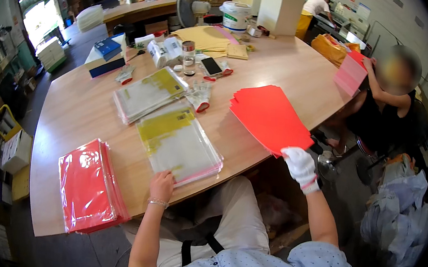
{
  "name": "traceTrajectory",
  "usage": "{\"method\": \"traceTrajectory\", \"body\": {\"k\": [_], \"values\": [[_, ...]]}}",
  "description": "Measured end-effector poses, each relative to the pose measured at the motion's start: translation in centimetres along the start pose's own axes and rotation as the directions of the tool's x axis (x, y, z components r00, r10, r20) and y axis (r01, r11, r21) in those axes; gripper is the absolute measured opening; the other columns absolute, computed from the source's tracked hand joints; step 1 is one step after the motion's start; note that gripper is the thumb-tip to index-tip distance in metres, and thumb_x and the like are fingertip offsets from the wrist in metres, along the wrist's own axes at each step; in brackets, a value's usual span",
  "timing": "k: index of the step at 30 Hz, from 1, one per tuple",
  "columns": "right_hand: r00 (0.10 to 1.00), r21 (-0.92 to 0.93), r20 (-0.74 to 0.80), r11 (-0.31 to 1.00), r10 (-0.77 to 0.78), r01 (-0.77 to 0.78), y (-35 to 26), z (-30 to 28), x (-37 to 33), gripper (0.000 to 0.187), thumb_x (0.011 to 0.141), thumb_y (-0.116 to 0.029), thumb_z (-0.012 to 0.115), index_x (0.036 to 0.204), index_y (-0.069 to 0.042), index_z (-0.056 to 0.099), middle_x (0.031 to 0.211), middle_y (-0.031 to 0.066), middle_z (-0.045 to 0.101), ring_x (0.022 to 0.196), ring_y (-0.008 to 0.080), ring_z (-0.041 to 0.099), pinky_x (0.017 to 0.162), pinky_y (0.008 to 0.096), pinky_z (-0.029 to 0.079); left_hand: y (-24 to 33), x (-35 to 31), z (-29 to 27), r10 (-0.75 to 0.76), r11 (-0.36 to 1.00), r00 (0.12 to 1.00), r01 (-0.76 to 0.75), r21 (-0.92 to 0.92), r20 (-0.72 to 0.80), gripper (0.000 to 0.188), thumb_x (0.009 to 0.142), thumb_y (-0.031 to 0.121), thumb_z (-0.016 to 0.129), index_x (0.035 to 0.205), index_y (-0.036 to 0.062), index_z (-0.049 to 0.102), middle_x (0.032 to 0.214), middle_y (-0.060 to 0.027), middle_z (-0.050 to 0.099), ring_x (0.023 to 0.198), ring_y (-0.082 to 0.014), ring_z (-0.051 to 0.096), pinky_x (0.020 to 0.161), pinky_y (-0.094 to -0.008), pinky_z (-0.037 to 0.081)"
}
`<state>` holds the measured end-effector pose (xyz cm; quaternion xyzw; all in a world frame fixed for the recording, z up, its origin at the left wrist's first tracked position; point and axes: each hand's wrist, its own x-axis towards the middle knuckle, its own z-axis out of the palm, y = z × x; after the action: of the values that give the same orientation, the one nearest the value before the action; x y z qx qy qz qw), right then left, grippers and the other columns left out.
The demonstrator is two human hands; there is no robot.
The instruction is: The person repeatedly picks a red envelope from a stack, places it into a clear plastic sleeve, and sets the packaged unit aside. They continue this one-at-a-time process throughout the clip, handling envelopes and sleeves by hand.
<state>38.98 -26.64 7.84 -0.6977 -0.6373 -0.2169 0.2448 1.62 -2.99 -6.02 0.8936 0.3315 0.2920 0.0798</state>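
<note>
The left hand (163,185), bare with a bracelet at the wrist, is resting fingers-down on the near edge of a stack of clear plastic sleeves (178,142) with yellow and white sheets inside; the fingers are lying loosely curled on the top sleeve, not closing around anything. The right hand (299,166), wearing a white glove, is pinching the near corner of a stack of red sheets (269,116), fingers pressed together on that corner at the worktop (78,111) edge. The red sheets are lying at about 2 o'clock from the sleeves, well apart from them.

A second stack of clear sleeves (148,93) is sitting just beyond the first, at 11 o'clock. A pile of red sheets wrapped in clear plastic (90,187) is lying at 8 o'clock near the worktop's near edge. At 1 o'clock across the worktop, another person (389,101) is holding a pink stack (350,73).
</note>
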Motion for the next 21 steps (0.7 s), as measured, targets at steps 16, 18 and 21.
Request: {"method": "traceTrajectory", "body": {"k": [16, 18, 21], "values": [[0.418, 0.873, 0.415, -0.224, 0.808, -0.434, 2.9, 1.3, -4.8, 0.008, 0.089, -0.020, 0.049, 0.094, -0.014, 0.051, 0.065, -0.0022, 0.050, 0.043, 0.0076, 0.043, 0.036, 0.0225, 0.035, 0.7, 0.7, -1.0, -0.068, 0.992, 0.997, 0.070, -0.102, 0.022, 0.009, 0.083, 0.013, 0.057, 0.086, 0.0065, 0.063, 0.090, -0.0072, 0.065, 0.087, -0.0275, 0.058, 0.076, -0.0375, 0.048], [0.512, 0.877, 0.403, -0.159, 0.759, -0.454, -1.6, -2.0, -3.3, 0.026, 0.088, -0.012, 0.044, 0.114, -0.008, 0.048, 0.065, -0.0006, 0.051, 0.041, 0.0065, 0.042, 0.034, 0.0195, 0.033, 1.0, 0.8, -1.1, -0.106, 0.987, 0.993, 0.111, -0.114, 0.044, 0.009, 0.083, 0.012, 0.057, 0.086, 0.0063, 0.063, 0.090, -0.0075, 0.065, 0.088, -0.0279, 0.058, 0.077, -0.0378, 0.048], [0.640, 0.825, 0.527, -0.155, 0.559, -0.543, -5.5, -3.5, -5.3, 0.030, 0.087, -0.013, 0.045, 0.115, -0.002, 0.048, 0.069, 0.0011, 0.055, 0.044, 0.0071, 0.047, 0.036, 0.0207, 0.035, 1.0, 1.3, -0.9, -0.150, 0.979, 0.982, 0.164, -0.124, 0.114, 0.009, 0.083, 0.012, 0.056, 0.086, 0.0056, 0.063, 0.088, -0.0084, 0.064, 0.088, -0.0283, 0.058, 0.078, -0.0379, 0.047]]}}
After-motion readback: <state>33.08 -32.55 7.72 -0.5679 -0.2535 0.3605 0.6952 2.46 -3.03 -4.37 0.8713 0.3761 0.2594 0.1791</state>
